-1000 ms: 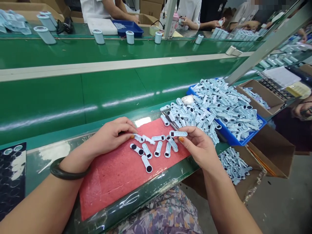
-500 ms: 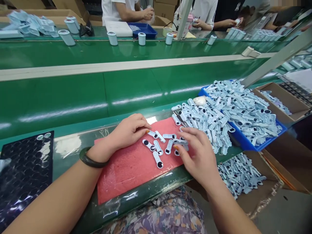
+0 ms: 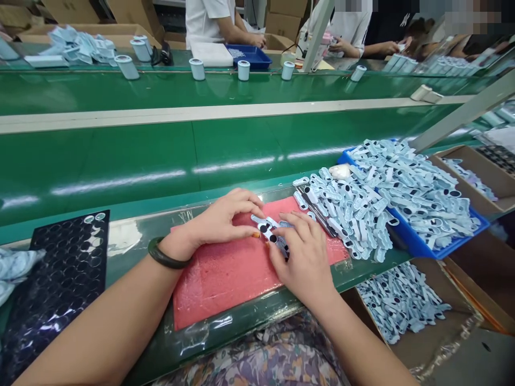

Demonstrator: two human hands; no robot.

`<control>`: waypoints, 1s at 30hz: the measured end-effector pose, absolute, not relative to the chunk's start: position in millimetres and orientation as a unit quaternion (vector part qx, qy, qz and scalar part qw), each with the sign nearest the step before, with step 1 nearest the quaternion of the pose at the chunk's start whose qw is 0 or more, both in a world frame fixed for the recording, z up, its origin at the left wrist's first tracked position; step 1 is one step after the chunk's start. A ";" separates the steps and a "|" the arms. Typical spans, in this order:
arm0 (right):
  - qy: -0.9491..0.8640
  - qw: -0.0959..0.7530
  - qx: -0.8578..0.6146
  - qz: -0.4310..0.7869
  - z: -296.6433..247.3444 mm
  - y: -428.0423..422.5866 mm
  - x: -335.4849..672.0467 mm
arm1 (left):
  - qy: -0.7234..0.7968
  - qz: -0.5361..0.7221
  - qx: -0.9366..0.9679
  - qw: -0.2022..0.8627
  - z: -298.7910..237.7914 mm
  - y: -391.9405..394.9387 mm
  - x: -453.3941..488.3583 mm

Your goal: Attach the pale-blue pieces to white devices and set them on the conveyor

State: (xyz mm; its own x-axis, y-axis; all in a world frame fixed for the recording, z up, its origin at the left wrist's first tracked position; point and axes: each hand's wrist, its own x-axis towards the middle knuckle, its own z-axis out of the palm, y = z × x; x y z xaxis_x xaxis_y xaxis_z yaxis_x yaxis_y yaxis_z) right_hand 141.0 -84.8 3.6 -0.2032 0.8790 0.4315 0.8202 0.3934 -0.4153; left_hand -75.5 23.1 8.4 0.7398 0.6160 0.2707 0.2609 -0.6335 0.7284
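Both hands meet over a red foam pad [image 3: 225, 279] at the bench's front edge. My left hand [image 3: 223, 220] has its fingers curled, with thumb and fingertips pressed on small light-blue plastic pieces [image 3: 269, 228] with black round spots. My right hand [image 3: 301, 254] lies palm down over the same pieces, fingers bent and gathering them against the left hand. A dark bangle [image 3: 163, 257] sits on my left wrist. Most of the gathered pieces are hidden under the right hand.
A heap of the same blue pieces [image 3: 350, 209] lies right of the pad, beside a full blue tray [image 3: 426, 249]. Cardboard boxes [image 3: 406, 308] with more pieces stand lower right. A black sticker sheet [image 3: 60, 268] lies left. Beyond runs a green conveyor [image 3: 161, 155] with white cylinders [image 3: 197, 68]; other people work across it.
My right hand came down from holding one piece in the air, laid it among the others, then swept the spread pieces leftward into a cluster against my left hand. The camera shifted left.
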 end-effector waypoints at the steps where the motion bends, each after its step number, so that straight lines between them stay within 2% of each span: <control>1: -0.766 0.336 -0.545 0.053 3.8 -83.2 144.8 | 0.249 0.261 0.867 0.343 8.0 23.3 -75.3; 4: -0.748 0.382 -0.538 0.064 6.1 -81.0 150.8 | 0.261 0.290 0.859 0.333 9.1 20.4 -70.8; 8: -0.745 0.402 -0.527 0.075 8.6 -81.5 149.2 | 0.267 0.313 0.838 0.358 16.7 11.4 -61.1; 16: -0.739 0.436 -0.493 0.142 19.5 -78.8 156.2 | 0.248 0.325 0.749 0.521 27.2 1.2 -51.7; 20: -0.742 0.433 -0.495 0.130 23.4 -74.6 155.6 | 0.268 0.294 0.699 0.594 23.6 -1.3 -50.5; 30: -0.737 0.420 -0.488 0.207 22.6 -70.2 154.9 | 0.256 0.276 0.742 0.555 19.3 1.7 -51.4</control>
State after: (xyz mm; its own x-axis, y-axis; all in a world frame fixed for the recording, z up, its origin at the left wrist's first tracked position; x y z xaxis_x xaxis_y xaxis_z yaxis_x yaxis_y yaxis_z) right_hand 154.9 -70.2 22.6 -0.1706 0.8927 0.4171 0.5451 0.4381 -0.7148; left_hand -51.4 1.7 19.3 0.7164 0.6861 0.1263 0.0733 -0.2540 0.9644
